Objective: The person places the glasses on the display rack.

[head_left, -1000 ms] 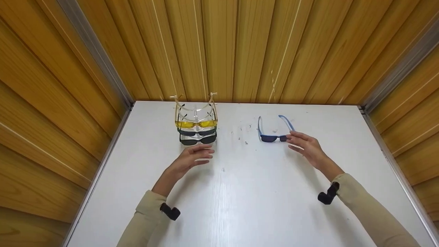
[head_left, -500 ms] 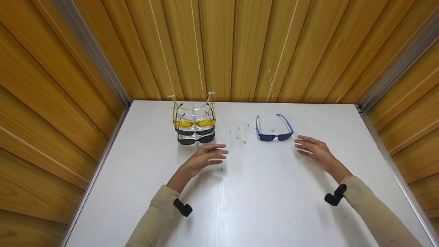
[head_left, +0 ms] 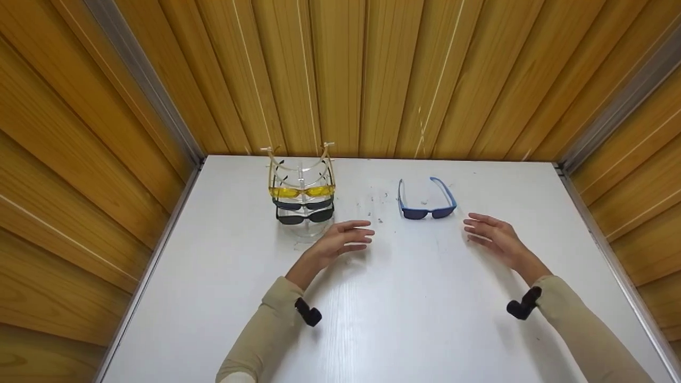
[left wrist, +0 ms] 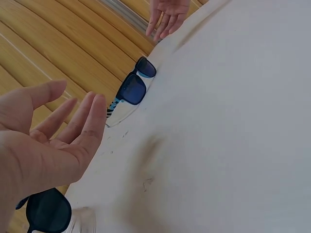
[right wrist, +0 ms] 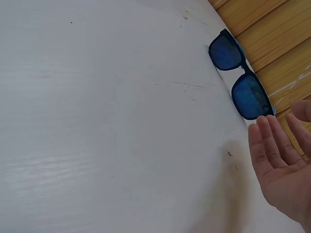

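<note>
Blue-framed sunglasses point(head_left: 425, 213) with dark lenses lie on the white table, temples unfolded toward the back wall. My right hand point(head_left: 495, 236) hovers just to their right, fingers loosely extended and holding nothing. Between the display stand and the blue sunglasses is my left hand point(head_left: 343, 239), also holding nothing, its fingers pointing right. A clear display stand point(head_left: 301, 173) carries yellow-lensed glasses point(head_left: 303, 191) above two pairs of dark sunglasses point(head_left: 305, 217). In the left wrist view, one dark lens of the stand's sunglasses point(left wrist: 48, 211) shows below the palm.
The white table point(head_left: 393, 319) meets wood-look panel walls point(head_left: 340, 80) at the back and both sides, with metal edging point(head_left: 149, 255) along the left. Small dark marks point(head_left: 372, 205) dot the surface between the stand and the blue sunglasses.
My right hand has drawn away from the blue sunglasses to the right, uncovering their right lens. The left hand has moved right, away from the front of the stand.
</note>
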The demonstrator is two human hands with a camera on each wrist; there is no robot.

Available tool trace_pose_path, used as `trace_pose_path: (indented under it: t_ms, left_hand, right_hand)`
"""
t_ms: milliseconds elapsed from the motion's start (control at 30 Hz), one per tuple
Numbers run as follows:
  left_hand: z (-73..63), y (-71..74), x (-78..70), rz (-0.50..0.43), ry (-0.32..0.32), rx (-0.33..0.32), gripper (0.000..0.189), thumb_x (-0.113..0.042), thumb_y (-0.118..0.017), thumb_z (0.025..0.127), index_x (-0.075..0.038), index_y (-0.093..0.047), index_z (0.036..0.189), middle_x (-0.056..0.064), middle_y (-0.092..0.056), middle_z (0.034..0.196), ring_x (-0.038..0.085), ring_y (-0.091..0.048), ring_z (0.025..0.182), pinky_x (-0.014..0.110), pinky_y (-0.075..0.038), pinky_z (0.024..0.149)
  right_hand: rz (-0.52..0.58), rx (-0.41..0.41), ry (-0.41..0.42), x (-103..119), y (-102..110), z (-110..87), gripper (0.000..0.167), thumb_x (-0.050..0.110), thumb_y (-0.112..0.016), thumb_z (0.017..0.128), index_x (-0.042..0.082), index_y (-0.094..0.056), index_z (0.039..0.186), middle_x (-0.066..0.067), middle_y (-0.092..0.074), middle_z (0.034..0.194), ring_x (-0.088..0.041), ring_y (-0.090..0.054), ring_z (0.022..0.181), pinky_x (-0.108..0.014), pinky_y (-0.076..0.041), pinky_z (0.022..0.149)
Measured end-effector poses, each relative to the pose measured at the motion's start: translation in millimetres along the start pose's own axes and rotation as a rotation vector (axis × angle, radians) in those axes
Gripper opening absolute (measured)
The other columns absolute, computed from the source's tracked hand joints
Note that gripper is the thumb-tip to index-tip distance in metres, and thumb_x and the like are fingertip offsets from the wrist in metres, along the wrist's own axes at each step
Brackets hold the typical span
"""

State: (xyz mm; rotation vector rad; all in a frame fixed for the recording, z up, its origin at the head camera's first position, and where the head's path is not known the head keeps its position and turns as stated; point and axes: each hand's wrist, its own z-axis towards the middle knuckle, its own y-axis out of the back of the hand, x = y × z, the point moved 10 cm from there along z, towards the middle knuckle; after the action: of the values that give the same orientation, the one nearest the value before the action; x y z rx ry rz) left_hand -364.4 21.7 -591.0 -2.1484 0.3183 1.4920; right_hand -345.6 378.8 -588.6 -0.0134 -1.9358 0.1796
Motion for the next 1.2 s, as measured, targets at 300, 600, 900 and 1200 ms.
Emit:
trace_pose_path:
  t_ms: [300, 600, 900, 1200]
  left_hand:
    - [41.1, -15.8, 0.1, -0.036, 0.016, -0.048, 0.045, -0.006, -0.057, 0.102, 0.001, -0.051, 0.146, 0.02, -0.065, 0.137, 0.031, -0.067, 0.122, 0.038, -0.055, 0.107]
    - [75.0, -15.7, 1.5, -0.034, 0.001, -0.131, 0.049, -0.005, -0.06, 0.1, 0.0, -0.05, 0.148, 0.023, -0.06, 0.142, 0.022, -0.07, 0.114, 0.037, -0.056, 0.106]
    - [99.0, -17.1, 3.7, -0.066, -0.057, -0.211, 0.052, 0.0, -0.059, 0.099, 0.0, -0.047, 0.15, 0.024, -0.053, 0.149, 0.034, -0.059, 0.132, 0.042, -0.052, 0.112]
    - [114.4, -20.1, -8.8, -0.045, -0.072, -0.216, 0.055, -0.001, -0.059, 0.099, -0.004, -0.046, 0.152, 0.023, -0.048, 0.153, 0.033, -0.058, 0.134, 0.038, -0.052, 0.111]
  right_hand:
    - [0.026, -0.044, 0.007, -2.8, 2.2, 9.8, 0.055, 0.019, -0.063, 0.103, 0.005, -0.043, 0.152, 0.014, -0.074, 0.115, -0.002, -0.068, 0.112, -0.024, -0.052, 0.108]
    - [0.068, -0.103, -0.011, 2.8, 9.3, 26.4, 0.07, 0.016, -0.062, 0.103, 0.0, -0.025, 0.16, 0.015, -0.072, 0.112, -0.001, -0.067, 0.112, -0.027, -0.043, 0.118]
    - [0.015, -0.131, -0.026, 4.8, 8.8, 43.0, 0.071, 0.016, -0.056, 0.106, 0.005, -0.016, 0.163, -0.017, -0.026, 0.168, -0.002, -0.06, 0.121, -0.033, -0.033, 0.125]
    - [0.025, -0.103, -0.012, 14.3, 1.4, 60.9, 0.07, 0.016, -0.053, 0.107, 0.005, -0.012, 0.164, -0.022, -0.015, 0.17, -0.005, -0.058, 0.125, -0.033, -0.031, 0.126]
